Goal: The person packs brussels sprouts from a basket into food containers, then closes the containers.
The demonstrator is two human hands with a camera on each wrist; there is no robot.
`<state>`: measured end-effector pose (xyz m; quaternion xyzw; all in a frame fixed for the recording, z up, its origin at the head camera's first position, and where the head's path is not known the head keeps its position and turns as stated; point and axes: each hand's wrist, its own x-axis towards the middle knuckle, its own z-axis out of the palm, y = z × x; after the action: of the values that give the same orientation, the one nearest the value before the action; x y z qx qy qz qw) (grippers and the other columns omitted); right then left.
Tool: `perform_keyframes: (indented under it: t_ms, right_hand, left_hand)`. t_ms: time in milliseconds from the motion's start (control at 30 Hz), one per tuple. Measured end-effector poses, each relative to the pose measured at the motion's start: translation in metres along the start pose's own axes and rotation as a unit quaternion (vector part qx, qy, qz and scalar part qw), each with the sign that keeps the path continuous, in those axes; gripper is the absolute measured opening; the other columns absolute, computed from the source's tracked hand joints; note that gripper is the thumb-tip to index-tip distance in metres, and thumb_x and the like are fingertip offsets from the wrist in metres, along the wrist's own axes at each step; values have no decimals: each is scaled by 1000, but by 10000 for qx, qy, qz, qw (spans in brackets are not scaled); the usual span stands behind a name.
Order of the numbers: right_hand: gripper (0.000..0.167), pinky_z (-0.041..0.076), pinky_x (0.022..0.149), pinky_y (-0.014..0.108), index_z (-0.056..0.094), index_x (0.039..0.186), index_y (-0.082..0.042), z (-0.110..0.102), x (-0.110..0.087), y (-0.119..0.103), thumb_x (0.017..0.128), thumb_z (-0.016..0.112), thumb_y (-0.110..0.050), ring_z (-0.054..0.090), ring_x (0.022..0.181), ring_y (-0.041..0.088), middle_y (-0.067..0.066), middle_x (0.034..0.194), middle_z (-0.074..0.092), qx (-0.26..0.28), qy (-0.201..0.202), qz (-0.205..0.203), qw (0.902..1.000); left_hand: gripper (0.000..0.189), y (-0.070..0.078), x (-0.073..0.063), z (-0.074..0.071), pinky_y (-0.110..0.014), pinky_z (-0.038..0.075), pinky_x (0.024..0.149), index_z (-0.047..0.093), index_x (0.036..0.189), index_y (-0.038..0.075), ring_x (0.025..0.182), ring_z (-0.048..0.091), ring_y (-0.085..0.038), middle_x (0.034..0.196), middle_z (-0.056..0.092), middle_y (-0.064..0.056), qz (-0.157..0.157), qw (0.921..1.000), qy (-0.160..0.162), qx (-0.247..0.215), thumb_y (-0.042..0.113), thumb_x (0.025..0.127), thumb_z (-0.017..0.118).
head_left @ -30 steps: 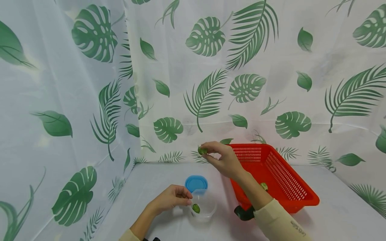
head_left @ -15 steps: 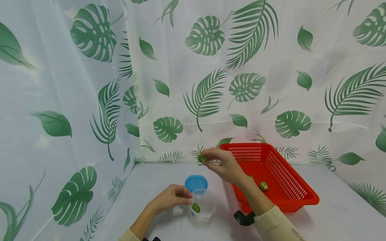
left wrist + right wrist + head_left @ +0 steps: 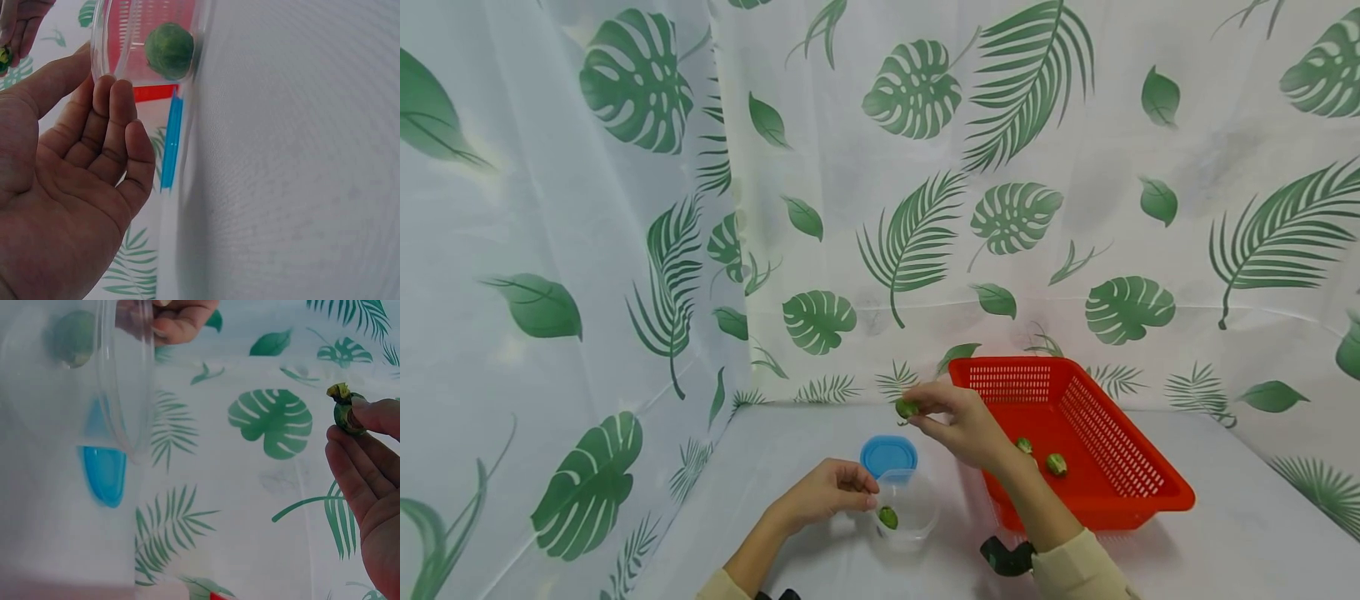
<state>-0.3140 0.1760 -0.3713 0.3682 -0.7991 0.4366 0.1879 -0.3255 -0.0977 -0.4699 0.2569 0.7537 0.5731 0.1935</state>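
My right hand (image 3: 958, 421) pinches a small Brussels sprout (image 3: 907, 408) between thumb and fingertips, raised over the table behind the container. In the right wrist view the held sprout (image 3: 349, 417) has its yellowish cut end tilted up. With thumb and finger at the rim, my left hand (image 3: 831, 496) holds the side of a clear plastic container (image 3: 917, 525). Inside that container lies one Brussels sprout (image 3: 887, 517), also seen round and green in the left wrist view (image 3: 170, 51).
A blue lid (image 3: 888, 457) lies just behind the container. On the right stands a red perforated basket (image 3: 1120, 442) with a sprout (image 3: 1056, 464) and another sprout (image 3: 1023, 445) inside. A dark wrist strap piece (image 3: 1006, 557) shows below my right forearm. Leaf-printed curtains (image 3: 917, 250) close off the back.
My right hand has lowered a little with the sprout, and its forearm has uncovered more of the basket's sprouts. The left hand and the container have stayed put.
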Motion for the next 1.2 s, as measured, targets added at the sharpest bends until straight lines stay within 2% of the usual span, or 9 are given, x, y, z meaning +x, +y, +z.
perform_keyframes:
  t_ms: [467,800,1200]
  right_hand:
    - [31,61,90,35,74,124,-14,6,-14,10,94,76,-5,75,103,16,0,116,76,130,19,233,9996]
    - [30,60,91,36,73,123,-14,12,-16,16,95,74,-3,75,102,16,0,115,76,170,-258,264,9992]
    - [25,61,90,33,75,119,-14,14,-17,12,96,73,-3,74,101,18,1,114,74,49,-436,349,9984]
  left_hand:
    - [26,-1,0,0,-27,52,77,71,112,-7,86,63,-12,94,72,-1,0,10000,-25,25,11,94,77]
    - [24,-2,1,0,-25,51,76,72,110,-5,85,62,-11,92,70,4,9,10000,-11,32,12,93,78]
    - [26,-1,1,0,-26,52,77,71,111,-6,86,63,-11,92,71,2,-9,10000,-38,33,13,94,77]
